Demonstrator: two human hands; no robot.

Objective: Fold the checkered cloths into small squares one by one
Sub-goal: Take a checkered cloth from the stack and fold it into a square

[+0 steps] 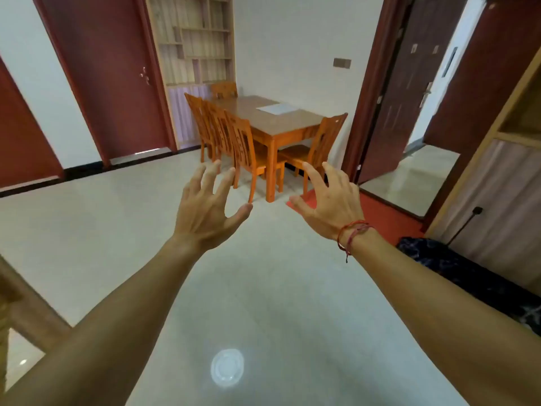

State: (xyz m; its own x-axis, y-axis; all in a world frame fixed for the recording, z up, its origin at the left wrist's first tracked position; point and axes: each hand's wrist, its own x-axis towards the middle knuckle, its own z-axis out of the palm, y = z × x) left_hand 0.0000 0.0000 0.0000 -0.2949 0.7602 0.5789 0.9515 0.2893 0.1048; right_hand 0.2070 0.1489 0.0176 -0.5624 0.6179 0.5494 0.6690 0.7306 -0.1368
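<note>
- A pale flat sheet [276, 108] is seen lying on the top of a wooden table [295, 126] across the room. It may be one of the checkered cloths, but no pattern can be made out from this far away.
- The left hand [205, 209] is held out in the air, back up, with its fingers spread wide and slightly bent. Nothing is held in it.
- The right hand [329, 205] is held out beside it in the same way, with fingers spread and nothing gripped. A red string bracelet [349, 234] is worn on its wrist.
- The two hands are kept apart, with a gap between the thumbs, and both are well apart from the table and the sheet.
- Three wooden chairs [243, 148] are pushed in along the table's left side. A fourth chair [326, 136] is set at its near right end, and a fifth chair [224, 89] at the far end.
- A red mat [383, 213] is laid on the pale tiled floor [117, 230], just right of the table, in front of an open dark door [407, 83].
- A round reflection of light [227, 367] is seen on the floor between the forearms.
- A dark red door [117, 77] and a wooden shelf unit [196, 39] are set in the back wall, left of the table.
- A dark patterned thing [456, 268] is seen low at the right edge. It cannot be told what it is.
</note>
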